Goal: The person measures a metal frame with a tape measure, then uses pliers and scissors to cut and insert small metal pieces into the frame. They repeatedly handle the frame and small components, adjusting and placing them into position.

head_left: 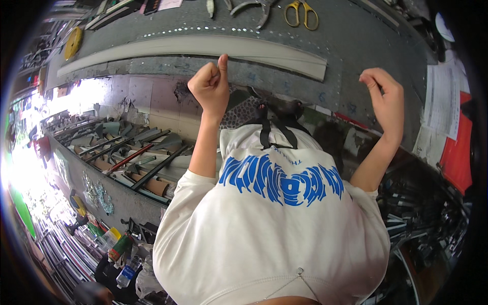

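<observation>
My left hand (pixel 211 85) is raised at the near edge of the grey workbench (pixel 213 26), its fingers curled into a fist with the thumb pointing up. Nothing shows in it. Just beyond lies a long, flat white strip (pixel 193 47), running along the bench; the thumb tip overlaps its edge in view, and whether they touch I cannot tell. Over the bench's right part, my right hand (pixel 387 96) is bent at the wrist with fingers folded toward the thumb. No object is visible in that hand, which is apart from the strip's right end.
Scissors with yellow handles (pixel 301 15) and pliers (pixel 259 11) lie at the bench's far side. A yellow disc-shaped thing (pixel 73 43) is at far left. Paper sheets (pixel 441 99) hang beside a red panel (pixel 456 147) at right. Below left, a bin holds offcuts (pixel 137 152).
</observation>
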Available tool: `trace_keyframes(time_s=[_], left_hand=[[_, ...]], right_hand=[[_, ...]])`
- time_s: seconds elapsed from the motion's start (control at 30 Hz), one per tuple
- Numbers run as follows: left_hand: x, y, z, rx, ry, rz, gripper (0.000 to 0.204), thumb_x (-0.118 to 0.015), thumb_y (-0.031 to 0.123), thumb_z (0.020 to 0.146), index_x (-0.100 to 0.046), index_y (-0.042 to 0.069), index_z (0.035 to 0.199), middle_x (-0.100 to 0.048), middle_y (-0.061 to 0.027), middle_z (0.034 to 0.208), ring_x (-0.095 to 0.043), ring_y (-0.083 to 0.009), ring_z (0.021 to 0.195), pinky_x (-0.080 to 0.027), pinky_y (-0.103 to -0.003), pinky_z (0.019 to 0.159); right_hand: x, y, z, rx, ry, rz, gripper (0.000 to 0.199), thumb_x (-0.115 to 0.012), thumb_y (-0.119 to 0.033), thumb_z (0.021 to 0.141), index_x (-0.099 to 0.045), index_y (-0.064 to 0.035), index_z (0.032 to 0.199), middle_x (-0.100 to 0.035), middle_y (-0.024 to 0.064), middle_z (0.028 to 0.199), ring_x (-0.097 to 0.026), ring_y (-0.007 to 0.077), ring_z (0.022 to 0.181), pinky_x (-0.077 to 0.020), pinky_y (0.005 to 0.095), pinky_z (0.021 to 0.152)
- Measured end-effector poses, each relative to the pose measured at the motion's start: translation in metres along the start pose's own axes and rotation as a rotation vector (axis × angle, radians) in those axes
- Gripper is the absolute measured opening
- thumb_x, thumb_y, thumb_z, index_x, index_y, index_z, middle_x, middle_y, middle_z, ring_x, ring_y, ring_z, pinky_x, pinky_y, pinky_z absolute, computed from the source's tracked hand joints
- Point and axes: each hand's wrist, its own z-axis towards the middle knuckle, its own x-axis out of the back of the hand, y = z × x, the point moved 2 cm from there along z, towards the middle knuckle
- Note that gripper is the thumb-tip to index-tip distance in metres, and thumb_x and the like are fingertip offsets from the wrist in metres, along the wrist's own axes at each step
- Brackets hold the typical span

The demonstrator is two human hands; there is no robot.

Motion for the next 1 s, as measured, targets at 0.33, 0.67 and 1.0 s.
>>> trace_keyframes(time_s=[0.33,0.67,1.0], left_hand=[[0.057,-0.101,0.013,0.109,0.082,0.194,0.052,-0.069,0.009,0.088,-0.025,0.005,0.061,-0.019,-0.001,0.057,-0.019,-0.0085,0.054,-0.015,-0.027,0.046],[0.14,-0.248,0.077,0.295,0.491,0.354,0.055,-0.071,0.023,0.086,-0.029,0.005,0.056,-0.026,0.0006,0.049,-0.023,-0.0092,0.051,-0.02,-0.032,0.045],[0.169,-0.326,0.07,0.411,0.371,0.696,0.046,-0.075,0.033,0.078,-0.049,0.001,0.059,-0.05,-0.0126,0.052,-0.044,-0.0254,0.047,-0.038,-0.04,0.05]], right_hand=[[-0.16,0.009,-0.059,-0.31,-0.613,0.636,0.014,-0.058,-0.011,0.088,-0.067,-0.0001,0.09,-0.069,0.0129,0.082,-0.065,0.0174,0.076,-0.0485,0.0305,0.07],[-0.067,0.006,-0.008,-0.083,0.021,0.242,0.016,-0.056,-0.009,0.095,-0.063,0.0026,0.086,-0.063,0.0028,0.081,-0.055,0.0089,0.078,-0.0434,0.0234,0.072],[-0.063,0.051,-0.088,-0.3,-0.343,0.294,0.018,-0.058,-0.015,0.094,-0.066,0.0002,0.087,-0.063,-0.0005,0.081,-0.053,0.006,0.074,-0.042,0.0224,0.066]])
